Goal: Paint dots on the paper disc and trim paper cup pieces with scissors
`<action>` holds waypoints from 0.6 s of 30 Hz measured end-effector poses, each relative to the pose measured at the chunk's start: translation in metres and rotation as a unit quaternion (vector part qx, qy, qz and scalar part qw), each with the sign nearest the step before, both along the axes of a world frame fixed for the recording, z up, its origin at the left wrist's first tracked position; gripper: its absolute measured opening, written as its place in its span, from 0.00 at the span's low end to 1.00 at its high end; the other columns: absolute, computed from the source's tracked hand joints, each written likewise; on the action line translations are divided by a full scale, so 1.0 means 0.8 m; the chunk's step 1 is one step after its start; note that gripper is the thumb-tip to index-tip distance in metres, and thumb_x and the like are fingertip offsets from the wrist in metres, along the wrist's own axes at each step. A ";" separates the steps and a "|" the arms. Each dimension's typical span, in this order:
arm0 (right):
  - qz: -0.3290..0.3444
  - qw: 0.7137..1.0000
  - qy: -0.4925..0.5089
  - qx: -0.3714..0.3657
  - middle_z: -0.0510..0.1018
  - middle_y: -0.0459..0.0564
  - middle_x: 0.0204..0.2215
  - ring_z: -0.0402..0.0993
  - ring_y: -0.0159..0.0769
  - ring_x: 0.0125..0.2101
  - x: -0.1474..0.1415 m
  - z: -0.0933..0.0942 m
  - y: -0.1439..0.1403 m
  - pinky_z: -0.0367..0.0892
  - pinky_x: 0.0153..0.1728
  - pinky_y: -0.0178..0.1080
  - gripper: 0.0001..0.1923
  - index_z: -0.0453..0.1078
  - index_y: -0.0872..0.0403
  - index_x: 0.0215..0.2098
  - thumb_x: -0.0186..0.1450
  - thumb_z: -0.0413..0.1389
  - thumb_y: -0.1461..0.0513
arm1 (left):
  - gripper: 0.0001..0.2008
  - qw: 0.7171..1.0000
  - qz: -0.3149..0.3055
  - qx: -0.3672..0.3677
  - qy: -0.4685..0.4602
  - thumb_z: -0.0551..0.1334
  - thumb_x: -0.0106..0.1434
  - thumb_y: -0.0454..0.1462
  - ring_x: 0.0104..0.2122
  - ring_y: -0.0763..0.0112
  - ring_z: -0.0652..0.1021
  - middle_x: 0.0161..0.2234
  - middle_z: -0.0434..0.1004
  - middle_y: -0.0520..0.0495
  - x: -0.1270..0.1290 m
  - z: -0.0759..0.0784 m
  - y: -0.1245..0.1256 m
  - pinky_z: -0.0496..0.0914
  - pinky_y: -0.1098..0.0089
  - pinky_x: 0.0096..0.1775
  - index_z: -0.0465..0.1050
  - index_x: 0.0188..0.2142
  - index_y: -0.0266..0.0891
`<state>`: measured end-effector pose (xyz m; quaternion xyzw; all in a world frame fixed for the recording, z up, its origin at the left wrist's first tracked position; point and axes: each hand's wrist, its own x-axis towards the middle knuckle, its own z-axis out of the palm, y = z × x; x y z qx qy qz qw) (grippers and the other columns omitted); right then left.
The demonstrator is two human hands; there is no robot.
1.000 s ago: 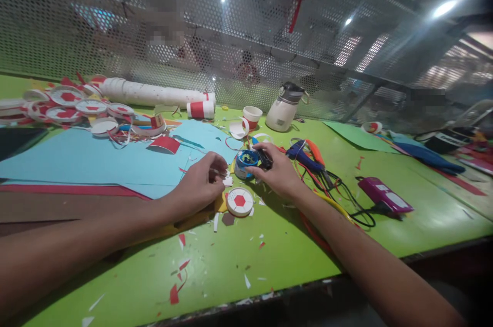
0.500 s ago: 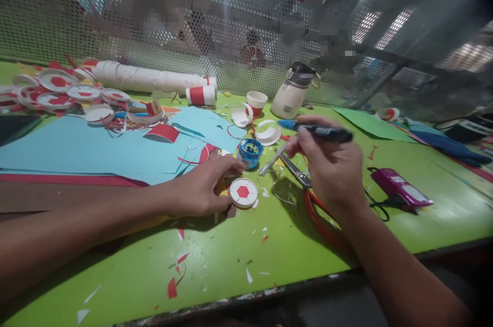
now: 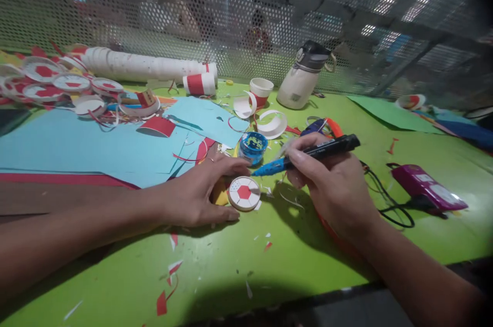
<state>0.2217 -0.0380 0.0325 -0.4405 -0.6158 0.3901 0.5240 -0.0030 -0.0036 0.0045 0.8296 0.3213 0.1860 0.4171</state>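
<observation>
A small round paper disc (image 3: 239,205) with a red hexagon in its middle and thin dark lines lies on the green table. My left hand (image 3: 192,188) rests around its left side, thumb and fingers spread apart; whether they touch its edge I cannot tell. My right hand (image 3: 335,178) grips a marker pen (image 3: 327,148) with a black barrel and blue front end, its tip just above the disc's upper right edge. A pale thin stick shows blurred behind those fingers. Behind the disc stands an open blue jar (image 3: 252,149). Orange-handled scissors are mostly hidden under my right hand.
Light blue paper sheets (image 3: 77,147) cover the left, with decorated paper discs (image 3: 73,82) piled behind. A paper cup (image 3: 262,90) and a bottle (image 3: 302,80) stand at the back. A purple device (image 3: 423,186) with a black cable lies right. Paper scraps litter the front.
My right hand has brought the marker pen down and left, its tip now close to the disc. My left thumb and fingers have spread wider around the disc. The view has shifted slightly.
</observation>
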 end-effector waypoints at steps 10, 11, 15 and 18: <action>0.012 0.989 -0.145 0.026 0.69 0.41 0.23 0.63 0.27 0.20 -0.012 -0.008 -0.005 0.59 0.24 0.35 0.03 0.68 0.52 0.33 0.66 0.56 0.62 | 0.33 0.961 0.017 -0.238 -0.138 0.67 0.56 0.35 0.27 0.73 0.79 0.53 0.71 0.39 0.012 -0.005 -0.004 0.75 0.70 0.27 0.54 0.57 0.44; 0.008 0.988 -0.148 0.029 0.69 0.41 0.23 0.63 0.27 0.21 -0.013 -0.009 -0.005 0.59 0.24 0.36 0.03 0.69 0.52 0.33 0.66 0.56 0.62 | 0.33 0.960 0.026 -0.242 -0.136 0.67 0.55 0.34 0.27 0.72 0.79 0.53 0.70 0.39 0.012 -0.005 -0.005 0.75 0.69 0.27 0.54 0.57 0.44; -0.002 0.988 -0.149 0.037 0.73 0.44 0.25 0.69 0.31 0.25 -0.016 -0.010 -0.005 0.63 0.26 0.36 0.03 0.69 0.53 0.33 0.64 0.57 0.62 | 0.38 0.965 0.066 -0.221 -0.123 0.68 0.51 0.30 0.31 0.70 0.79 0.52 0.69 0.39 0.013 -0.007 -0.006 0.76 0.70 0.29 0.55 0.59 0.45; 0.011 0.988 -0.150 0.029 0.74 0.44 0.26 0.71 0.32 0.27 -0.019 -0.012 -0.005 0.64 0.27 0.36 0.03 0.69 0.53 0.32 0.64 0.57 0.62 | 0.40 0.972 0.070 -0.190 -0.120 0.70 0.50 0.31 0.33 0.69 0.79 0.50 0.71 0.41 0.012 -0.011 -0.004 0.74 0.73 0.28 0.55 0.60 0.46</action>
